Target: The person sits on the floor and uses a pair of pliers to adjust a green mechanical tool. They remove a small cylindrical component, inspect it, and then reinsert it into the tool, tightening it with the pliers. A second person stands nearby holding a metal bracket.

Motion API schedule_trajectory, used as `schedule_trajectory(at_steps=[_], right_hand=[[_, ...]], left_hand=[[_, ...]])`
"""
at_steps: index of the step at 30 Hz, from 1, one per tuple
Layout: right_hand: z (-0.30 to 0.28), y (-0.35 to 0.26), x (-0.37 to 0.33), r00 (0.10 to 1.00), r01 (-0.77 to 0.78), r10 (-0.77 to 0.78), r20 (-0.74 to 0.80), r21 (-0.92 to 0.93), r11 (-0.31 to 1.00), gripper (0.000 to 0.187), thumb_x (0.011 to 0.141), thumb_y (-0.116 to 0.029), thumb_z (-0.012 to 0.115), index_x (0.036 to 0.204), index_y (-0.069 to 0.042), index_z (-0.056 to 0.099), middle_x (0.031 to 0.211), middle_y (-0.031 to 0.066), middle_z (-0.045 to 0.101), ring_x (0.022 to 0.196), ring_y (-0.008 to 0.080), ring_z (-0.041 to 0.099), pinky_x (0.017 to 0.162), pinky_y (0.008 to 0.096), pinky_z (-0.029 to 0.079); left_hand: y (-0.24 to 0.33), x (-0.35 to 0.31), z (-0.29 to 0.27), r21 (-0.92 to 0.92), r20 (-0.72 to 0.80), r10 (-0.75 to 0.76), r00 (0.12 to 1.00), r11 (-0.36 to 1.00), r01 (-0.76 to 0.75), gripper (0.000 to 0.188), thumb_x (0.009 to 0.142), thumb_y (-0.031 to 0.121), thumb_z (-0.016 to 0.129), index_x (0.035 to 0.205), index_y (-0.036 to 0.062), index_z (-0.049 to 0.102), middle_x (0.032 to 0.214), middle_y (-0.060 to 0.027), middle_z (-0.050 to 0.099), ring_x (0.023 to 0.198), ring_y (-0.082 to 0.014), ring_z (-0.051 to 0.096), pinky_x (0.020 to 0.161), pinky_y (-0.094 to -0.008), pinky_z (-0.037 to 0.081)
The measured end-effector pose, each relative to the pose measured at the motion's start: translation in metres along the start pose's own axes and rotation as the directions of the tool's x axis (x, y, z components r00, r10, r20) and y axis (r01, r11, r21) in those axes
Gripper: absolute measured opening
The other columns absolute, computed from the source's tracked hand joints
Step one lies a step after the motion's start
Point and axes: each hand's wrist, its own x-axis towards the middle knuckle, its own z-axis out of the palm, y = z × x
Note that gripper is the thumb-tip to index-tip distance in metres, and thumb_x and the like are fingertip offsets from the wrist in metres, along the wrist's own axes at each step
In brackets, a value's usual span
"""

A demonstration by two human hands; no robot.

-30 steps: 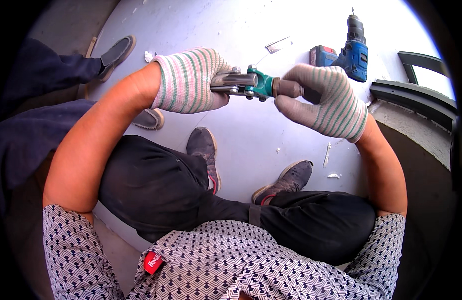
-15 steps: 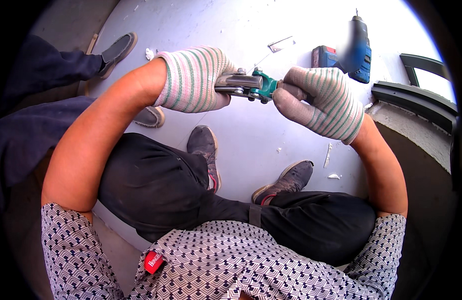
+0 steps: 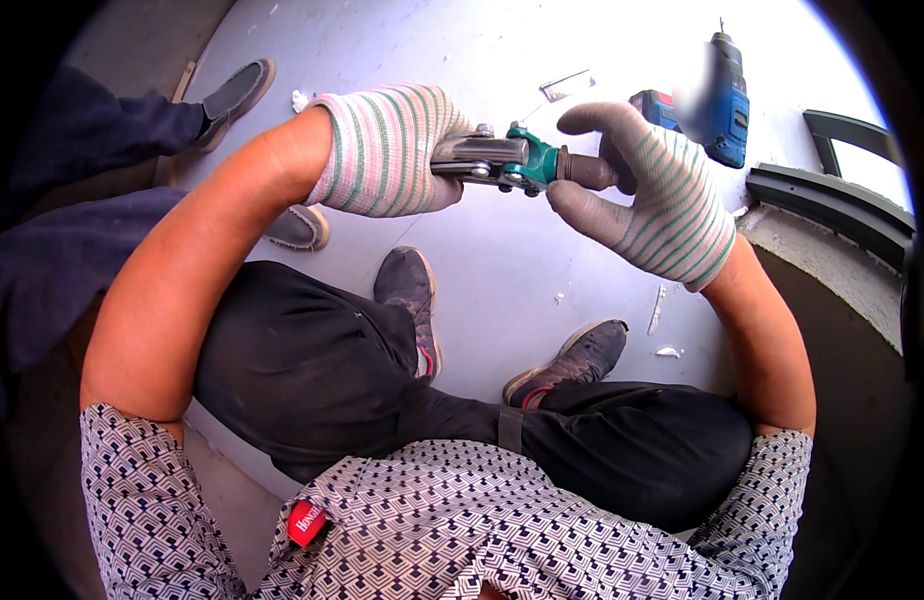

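My left hand [image 3: 387, 150], in a white glove with green and pink stripes, is closed round the handles of a hand riveter [image 3: 530, 163]. Shiny metal links join those handles to the tool's green head. A brown-grey cylindrical nose [image 3: 585, 171] sticks out of the head to the right. My right hand [image 3: 654, 185], gloved the same way, is at that nose with thumb and forefinger spread apart. Its thumb tip lies near the underside of the nose. The other fingers are partly hidden behind, and whether they touch the nose I cannot tell.
A blue cordless drill [image 3: 725, 110] lies on the pale floor at upper right. Grey metal frame pieces [image 3: 832, 200] rest on a ledge [image 3: 822, 245] at right. Another person's shoe [image 3: 237, 100] and dark trouser legs are at left. White scraps [image 3: 668, 352] dot the floor.
My right thumb and forefinger have parted from their grip on the nose, baring more of it. My left hand keeps its hold on the riveter.
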Motion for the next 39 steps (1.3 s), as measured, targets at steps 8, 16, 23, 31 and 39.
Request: schedule_trajectory(at_steps=[8,16,23,31,39], right_hand=[[-0.003,-0.007,0.003,0.976,-0.193,0.178,0.122,0.123,0.973,0.019,0.093,-0.019,0.076,0.098,-0.002,0.069,0.069,0.0064,0.066,0.063,0.0123,0.067,0.06,0.0288,0.055],[0.002,-0.013,0.003,0.943,-0.326,0.293,0.156,0.265,0.908,0.018,0.097,-0.018,0.069,0.091,-0.001,0.064,0.068,-0.0024,0.058,0.063,0.0056,0.056,0.059,0.0255,0.049],[0.011,0.003,-0.001,0.997,-0.033,0.049,-0.065,0.225,0.974,0.018,0.093,-0.017,0.075,0.097,-0.002,0.066,0.068,-0.003,0.054,0.064,0.0057,0.055,0.059,0.0261,0.048],[0.003,-0.019,0.002,0.977,-0.208,0.189,0.099,0.259,0.943,0.029,0.092,-0.024,0.076,0.081,-0.004,0.059,0.064,-0.003,0.05,0.059,0.0075,0.051,0.056,0.027,0.046],[0.002,-0.012,0.011,0.946,-0.283,0.322,0.038,0.581,0.763,0.029,0.098,-0.029,0.068,0.108,-0.002,0.063,0.083,-0.0012,0.058,0.08,0.0076,0.057,0.071,0.0282,0.05]], left_hand=[[-0.008,0.003,0.006,0.032,-0.006,0.027,1.0,0.999,-0.026,0.015,0.083,0.017,0.069,0.091,0.0038,0.069,0.064,-0.0127,0.062,0.057,-0.0268,0.058,0.061,-0.0393,0.05],[-0.005,0.004,0.005,0.022,-0.015,0.032,0.999,0.999,-0.032,0.017,0.082,0.018,0.066,0.083,0.0011,0.069,0.065,-0.0179,0.062,0.058,-0.0309,0.059,0.062,-0.0404,0.051],[0.0,0.004,0.001,-0.02,-0.04,0.012,0.999,1.0,-0.013,0.017,0.084,0.018,0.068,0.084,0.0015,0.07,0.066,-0.016,0.064,0.059,-0.0269,0.061,0.063,-0.0393,0.052],[-0.003,0.001,0.004,-0.081,0.018,0.039,0.999,0.996,-0.037,0.02,0.085,0.02,0.07,0.092,0.0021,0.071,0.068,-0.0148,0.066,0.06,-0.0255,0.061,0.064,-0.0394,0.052],[-0.009,0.007,-0.001,-0.1,-0.067,0.029,0.997,0.994,-0.035,0.022,0.089,0.025,0.071,0.091,0.0028,0.07,0.062,-0.0097,0.064,0.053,-0.0204,0.059,0.058,-0.0362,0.052]])
